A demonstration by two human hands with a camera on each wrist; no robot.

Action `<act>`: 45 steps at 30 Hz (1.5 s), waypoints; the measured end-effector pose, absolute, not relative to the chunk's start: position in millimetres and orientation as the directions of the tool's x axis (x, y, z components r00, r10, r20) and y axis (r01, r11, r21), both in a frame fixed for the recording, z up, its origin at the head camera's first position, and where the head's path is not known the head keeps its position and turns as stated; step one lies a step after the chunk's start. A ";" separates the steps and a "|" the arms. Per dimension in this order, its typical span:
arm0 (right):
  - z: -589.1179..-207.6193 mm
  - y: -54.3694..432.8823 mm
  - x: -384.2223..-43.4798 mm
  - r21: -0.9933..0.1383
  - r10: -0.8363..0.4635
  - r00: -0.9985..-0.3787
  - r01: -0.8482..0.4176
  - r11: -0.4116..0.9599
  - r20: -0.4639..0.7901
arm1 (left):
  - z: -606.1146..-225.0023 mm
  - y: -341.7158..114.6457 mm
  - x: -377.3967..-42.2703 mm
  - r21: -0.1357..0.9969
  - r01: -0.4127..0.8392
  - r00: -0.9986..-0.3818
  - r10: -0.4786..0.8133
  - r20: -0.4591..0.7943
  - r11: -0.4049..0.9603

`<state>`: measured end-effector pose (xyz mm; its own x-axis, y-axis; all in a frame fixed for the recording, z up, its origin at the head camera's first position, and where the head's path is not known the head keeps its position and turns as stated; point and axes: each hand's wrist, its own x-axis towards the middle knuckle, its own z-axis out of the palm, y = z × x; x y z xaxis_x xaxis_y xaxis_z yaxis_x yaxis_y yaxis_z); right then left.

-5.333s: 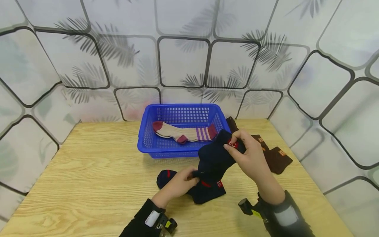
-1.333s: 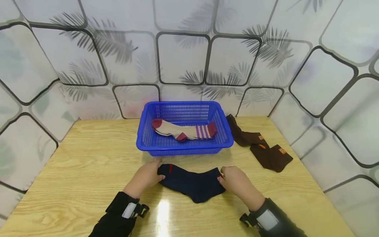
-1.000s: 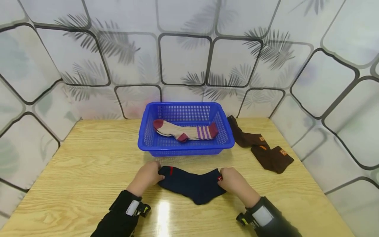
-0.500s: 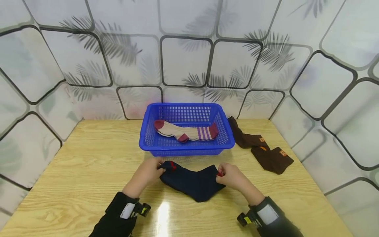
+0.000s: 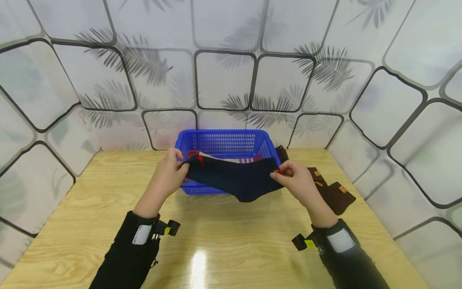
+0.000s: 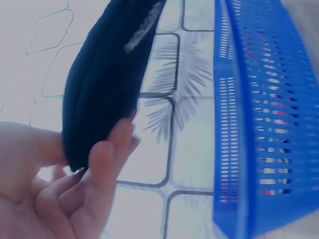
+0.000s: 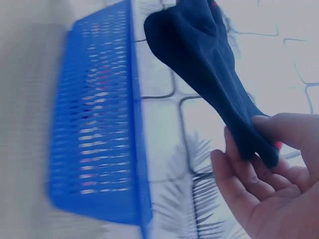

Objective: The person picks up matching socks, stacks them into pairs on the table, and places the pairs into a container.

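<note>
Stretched between both hands is a pair of navy socks (image 5: 234, 176) with red marks, laid together and raised in front of the basket. My left hand (image 5: 166, 176) pinches the toe end between thumb and fingers. At the cuff end, by the red label, my right hand (image 5: 301, 184) pinches with thumb and fingertips. Two layers of navy sock (image 7: 209, 74) show at the cuff in the right wrist view. Behind them stands the blue plastic basket (image 5: 223, 132). Cream socks with maroon ends (image 5: 193, 153) lie inside it, partly hidden by the navy pair.
Brown socks (image 5: 339, 197) with orange labels lie on the wooden table (image 5: 223, 245) right of the basket, partly hidden by my right hand. A patterned wall covering (image 5: 223, 80) rises behind the table and along both sides.
Earlier one navy sock was laid over the other on the table. Both hands then gripped the ends, and now the pair has risen off the table and forward to the basket's front.
</note>
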<state>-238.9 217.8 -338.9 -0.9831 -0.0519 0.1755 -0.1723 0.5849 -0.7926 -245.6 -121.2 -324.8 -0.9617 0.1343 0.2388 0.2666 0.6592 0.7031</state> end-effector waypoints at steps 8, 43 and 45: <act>-320.4 195.9 -288.9 -0.820 0.028 -0.974 -0.174 0.546 0.225 | -325.6 -106.6 -289.0 0.613 0.367 -0.842 -0.030 0.538 0.700; -395.2 142.2 -364.8 -0.372 -0.131 -0.991 -0.113 0.921 -0.023 | -415.2 -69.9 -369.1 0.342 0.278 -0.919 0.352 -0.176 0.898; -399.1 139.0 -364.8 -0.375 -0.210 -0.973 -0.162 0.913 -0.093 | -410.9 -67.0 -363.9 0.339 0.269 -0.898 0.362 -0.250 0.901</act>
<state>-364.8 139.0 -399.1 -0.9731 -0.2105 -0.0934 -0.1615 0.9130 -0.3746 -363.9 -67.0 -410.9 -0.8981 0.3621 -0.2496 0.2692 0.9015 0.3390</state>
